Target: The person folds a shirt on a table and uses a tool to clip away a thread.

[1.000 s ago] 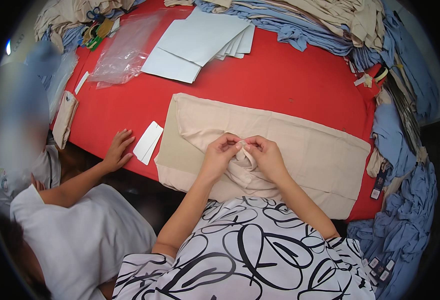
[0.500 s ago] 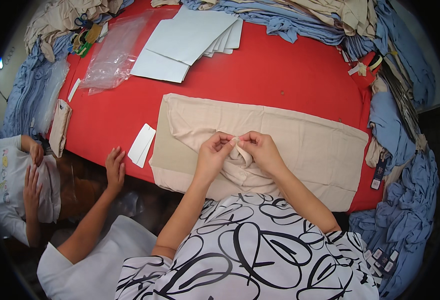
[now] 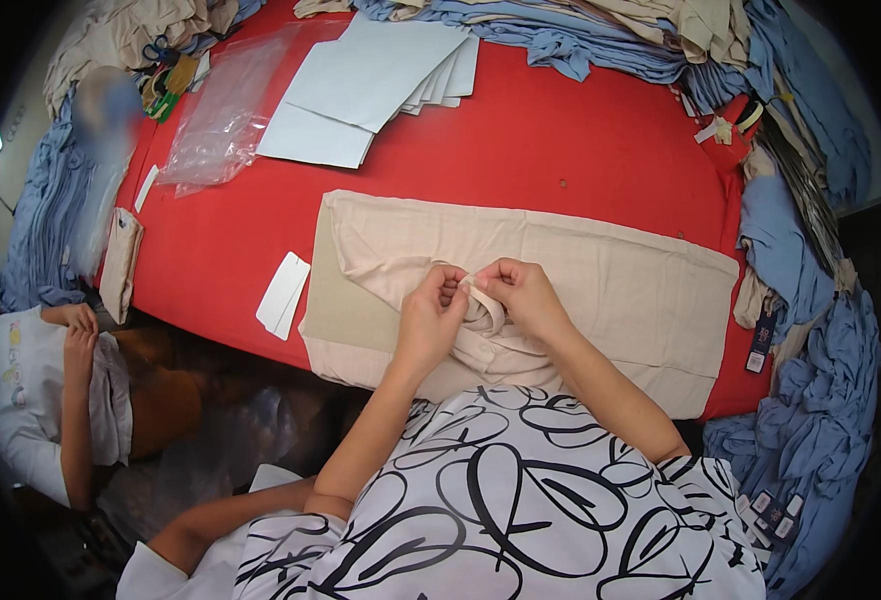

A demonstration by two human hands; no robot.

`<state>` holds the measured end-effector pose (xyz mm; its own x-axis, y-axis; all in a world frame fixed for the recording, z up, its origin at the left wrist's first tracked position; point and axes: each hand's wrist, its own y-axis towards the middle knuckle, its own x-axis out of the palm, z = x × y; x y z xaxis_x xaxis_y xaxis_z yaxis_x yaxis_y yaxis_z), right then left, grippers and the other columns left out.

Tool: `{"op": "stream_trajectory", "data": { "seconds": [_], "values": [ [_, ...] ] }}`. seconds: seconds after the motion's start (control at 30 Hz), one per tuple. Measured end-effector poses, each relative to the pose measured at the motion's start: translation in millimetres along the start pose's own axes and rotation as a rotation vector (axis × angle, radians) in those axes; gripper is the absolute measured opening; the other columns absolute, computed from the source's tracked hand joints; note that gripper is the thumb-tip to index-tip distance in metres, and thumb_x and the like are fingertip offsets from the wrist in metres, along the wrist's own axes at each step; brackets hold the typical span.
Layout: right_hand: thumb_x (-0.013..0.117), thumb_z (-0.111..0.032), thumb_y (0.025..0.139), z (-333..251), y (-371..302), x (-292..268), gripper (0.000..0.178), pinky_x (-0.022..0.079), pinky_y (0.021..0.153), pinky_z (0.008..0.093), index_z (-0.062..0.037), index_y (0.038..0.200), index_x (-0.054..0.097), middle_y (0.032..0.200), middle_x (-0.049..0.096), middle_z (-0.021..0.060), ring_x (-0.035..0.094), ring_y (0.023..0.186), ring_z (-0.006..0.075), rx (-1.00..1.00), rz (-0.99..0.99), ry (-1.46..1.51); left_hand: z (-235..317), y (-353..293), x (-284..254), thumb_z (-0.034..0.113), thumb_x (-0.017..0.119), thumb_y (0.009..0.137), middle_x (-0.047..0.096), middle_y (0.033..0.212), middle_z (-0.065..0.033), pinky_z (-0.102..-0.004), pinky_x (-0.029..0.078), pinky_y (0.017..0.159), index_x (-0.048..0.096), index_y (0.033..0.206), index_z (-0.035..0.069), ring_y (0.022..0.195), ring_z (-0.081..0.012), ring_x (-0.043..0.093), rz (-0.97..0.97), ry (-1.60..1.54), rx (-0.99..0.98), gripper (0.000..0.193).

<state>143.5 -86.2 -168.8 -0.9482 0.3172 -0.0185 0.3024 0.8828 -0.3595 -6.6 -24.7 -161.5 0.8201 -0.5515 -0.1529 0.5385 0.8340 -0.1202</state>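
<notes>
Beige cloth lies spread in front of me, a garment (image 3: 611,310) resting flat along the near edge of the red table (image 3: 561,145), its middle bunched up between my hands. My left hand (image 3: 433,312) pinches a bit of its gathered, collar-like band (image 3: 496,318) between thumb and finger, and my right hand (image 3: 521,296) grips the same spot from the other side, fingertips nearly meeting. At the garment's left end shows a darker tan area (image 3: 346,290); whether it is lining or a separate sheet I cannot tell. Just beside that end lie white cards (image 3: 283,295), overlapping. Farther left, at the table's edge, is a folded beige piece (image 3: 121,265), with a narrow white strip (image 3: 147,188) near it. Beyond, clear plastic bags (image 3: 216,130) lie next to pale sheets (image 3: 361,90) stacked askew. Blue and beige clothes (image 3: 611,40) are heaped along the far edge, and more blue clothes (image 3: 811,430) hang down at my right, a dark tag (image 3: 761,340) among them. On my left, a co-worker in a white top (image 3: 36,385) holds both hands together.
</notes>
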Motion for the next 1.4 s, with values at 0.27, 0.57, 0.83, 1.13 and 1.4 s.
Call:
{"op": "stream_trajectory", "data": {
  "seconds": [0.27, 0.57, 0.83, 1.13, 1.4],
  "values": [
    [0.06, -0.015, 0.092, -16.9, -10.3, 13.0, 0.018, 0.046, 0.062, 0.0307, 0.0016, 0.094, 0.066, 0.077, 0.065, 0.0126, 0.057, 0.067, 0.0166, -0.164, 0.158, -0.389, -7.0, 5.3, -1.5, 0.008, 0.06, 0.093, 0.064, 0.084, -0.0041, -0.0243, 0.049, 0.068, 0.061, 0.103, -0.002, 0.074, -0.0086, 0.058, 0.002, 0.011, -0.012, 0.014],
    [0.057, -0.009, 0.094, -7.1, -14.3, 17.7, 0.016, 0.048, 0.067, 0.029, 0.0033, 0.096, 0.066, 0.081, 0.066, 0.0104, 0.059, 0.072, 0.0148, -0.155, 0.138, -0.288, -9.4, 1.2, -12.0, 0.01, 0.06, 0.093, 0.063, 0.083, -0.0077, -0.029, 0.05, 0.071, 0.06, 0.1, -0.001, 0.077, -0.0131, 0.06, -0.028, -0.01, 0.144, 0.012],
    [0.054, -0.009, 0.096, -11.7, -4.9, 11.4, 0.014, 0.041, 0.06, 0.0227, 0.0025, 0.097, 0.062, 0.079, 0.06, 0.0012, 0.049, 0.068, 0.006, -0.003, 0.002, 0.005, -13.6, 4.8, -8.0, 0.008, 0.061, 0.095, 0.061, 0.082, -0.0023, -0.0229, 0.046, 0.065, 0.058, 0.101, -0.002, 0.074, -0.0063, 0.055, -0.031, -0.132, -0.029, 0.012],
    [0.055, -0.01, 0.096, 8.4, -8.0, 16.8, 0.014, 0.042, 0.058, 0.0244, 0.003, 0.096, 0.063, 0.078, 0.061, 0.0023, 0.05, 0.065, 0.0082, -0.141, 0.149, -0.212, -15.8, 0.7, 2.0, 0.016, 0.068, 0.092, 0.062, 0.08, -0.0014, -0.0227, 0.048, 0.064, 0.061, 0.097, -0.001, 0.072, -0.0063, 0.056, 0.049, -0.125, -0.036, 0.019],
    [0.058, -0.009, 0.094, 8.8, -6.4, 21.6, 0.013, 0.043, 0.059, 0.0256, 0.0019, 0.098, 0.064, 0.079, 0.064, 0.0042, 0.052, 0.067, 0.0093, -0.241, 0.167, -0.178, -2.6, -3.4, -2.4, 0.021, 0.072, 0.088, 0.067, 0.08, -0.0061, -0.0267, 0.052, 0.068, 0.063, 0.096, -0.001, 0.073, -0.0118, 0.063, 0.073, -0.036, 0.003, 0.025]
  ]
}}
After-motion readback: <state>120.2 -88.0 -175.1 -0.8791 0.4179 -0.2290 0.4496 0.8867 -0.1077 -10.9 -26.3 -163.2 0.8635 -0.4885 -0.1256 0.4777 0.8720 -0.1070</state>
